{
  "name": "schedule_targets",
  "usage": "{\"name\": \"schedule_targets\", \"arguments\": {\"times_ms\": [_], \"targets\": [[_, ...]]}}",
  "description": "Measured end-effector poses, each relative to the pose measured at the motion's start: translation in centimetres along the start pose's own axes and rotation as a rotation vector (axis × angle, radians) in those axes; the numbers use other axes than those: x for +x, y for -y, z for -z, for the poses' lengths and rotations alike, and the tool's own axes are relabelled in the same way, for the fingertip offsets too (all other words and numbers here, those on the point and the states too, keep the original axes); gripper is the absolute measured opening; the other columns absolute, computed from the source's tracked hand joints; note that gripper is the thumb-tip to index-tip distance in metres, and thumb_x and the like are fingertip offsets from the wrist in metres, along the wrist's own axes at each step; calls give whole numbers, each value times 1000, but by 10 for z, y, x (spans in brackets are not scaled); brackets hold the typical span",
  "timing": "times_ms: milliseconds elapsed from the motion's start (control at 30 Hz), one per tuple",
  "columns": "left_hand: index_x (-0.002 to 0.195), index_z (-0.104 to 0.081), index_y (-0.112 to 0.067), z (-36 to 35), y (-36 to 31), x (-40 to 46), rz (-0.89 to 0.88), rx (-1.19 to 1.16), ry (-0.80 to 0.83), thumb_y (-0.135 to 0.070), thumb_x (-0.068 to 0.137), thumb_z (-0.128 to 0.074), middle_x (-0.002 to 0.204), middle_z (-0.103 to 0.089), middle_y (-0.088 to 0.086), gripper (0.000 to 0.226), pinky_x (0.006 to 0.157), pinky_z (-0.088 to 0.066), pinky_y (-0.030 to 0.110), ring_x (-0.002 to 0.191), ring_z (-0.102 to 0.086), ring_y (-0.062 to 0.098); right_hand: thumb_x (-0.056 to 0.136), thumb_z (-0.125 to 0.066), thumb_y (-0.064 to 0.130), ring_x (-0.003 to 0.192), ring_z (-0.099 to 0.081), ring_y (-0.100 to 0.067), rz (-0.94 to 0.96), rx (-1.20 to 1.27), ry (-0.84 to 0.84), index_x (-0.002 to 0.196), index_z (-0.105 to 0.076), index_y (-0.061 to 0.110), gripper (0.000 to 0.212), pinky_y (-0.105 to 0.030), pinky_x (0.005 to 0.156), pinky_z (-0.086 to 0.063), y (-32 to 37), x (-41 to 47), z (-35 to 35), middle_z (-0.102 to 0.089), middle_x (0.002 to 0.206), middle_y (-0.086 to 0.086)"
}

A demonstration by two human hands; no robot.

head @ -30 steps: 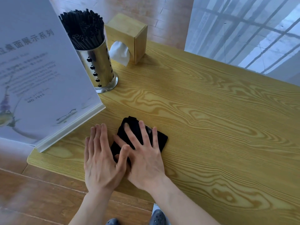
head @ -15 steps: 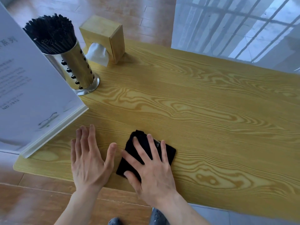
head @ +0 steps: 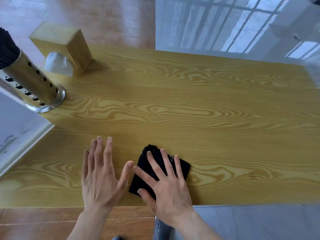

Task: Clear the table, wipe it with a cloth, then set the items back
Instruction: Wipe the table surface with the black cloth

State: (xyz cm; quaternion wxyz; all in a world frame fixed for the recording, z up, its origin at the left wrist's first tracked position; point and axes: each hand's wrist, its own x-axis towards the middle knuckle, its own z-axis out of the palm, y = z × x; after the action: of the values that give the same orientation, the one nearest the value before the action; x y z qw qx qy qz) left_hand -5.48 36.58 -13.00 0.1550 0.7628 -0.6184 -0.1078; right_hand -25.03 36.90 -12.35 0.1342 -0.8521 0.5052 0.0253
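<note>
A folded black cloth (head: 182, 168) lies on the yellow wood-grain table (head: 190, 110) close to its near edge. My right hand (head: 166, 186) presses flat on the cloth, fingers spread over it and the thumb at its near left corner. Just left of the cloth, my left hand (head: 100, 175) rests palm down on the bare wood with its fingers apart, its thumb tip nearly touching the cloth's edge. It holds nothing.
A perforated metal holder (head: 32, 85) of black straws stands at the far left. Behind it is a wooden tissue box (head: 65, 44) with a white tissue sticking out. A white display sign (head: 15, 129) leans at the left edge. Floor lies beyond the near edge.
My right hand has slid the cloth to the right along the near edge. My left hand has come off the cloth and now lies on bare wood beside it.
</note>
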Motion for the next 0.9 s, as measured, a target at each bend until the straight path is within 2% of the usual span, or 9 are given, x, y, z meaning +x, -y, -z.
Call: {"name": "schedule_targets", "arguments": {"times_ms": [367,567,900], "targets": [[162,-18,-20,-26,-72,0,-155,32,71,-73,93,-24,170,-15,11,87,128,-8,47,158,-5,21,101,-30,64,157,1,-32,-185,6,-62,154,-22,52,55,-63,120,-18,-90,-50,6,-9,171,5],[161,-20,-20,-36,-106,3,-213,29,94,-74,93,-22,169,-15,12,87,128,-6,45,158,-5,21,102,-28,63,157,2,-31,-285,-9,-89,155,-20,52,55,-61,122,-15,-145,-76,11,-6,171,5],[162,-20,-22,-49,-122,6,-260,78,124,-76,89,-31,170,-15,12,90,127,-11,48,158,-5,22,102,-28,63,157,4,-30,-410,-30,-116,157,-14,50,58,-61,122,-16,-222,-107,19,-2,171,3]]}}
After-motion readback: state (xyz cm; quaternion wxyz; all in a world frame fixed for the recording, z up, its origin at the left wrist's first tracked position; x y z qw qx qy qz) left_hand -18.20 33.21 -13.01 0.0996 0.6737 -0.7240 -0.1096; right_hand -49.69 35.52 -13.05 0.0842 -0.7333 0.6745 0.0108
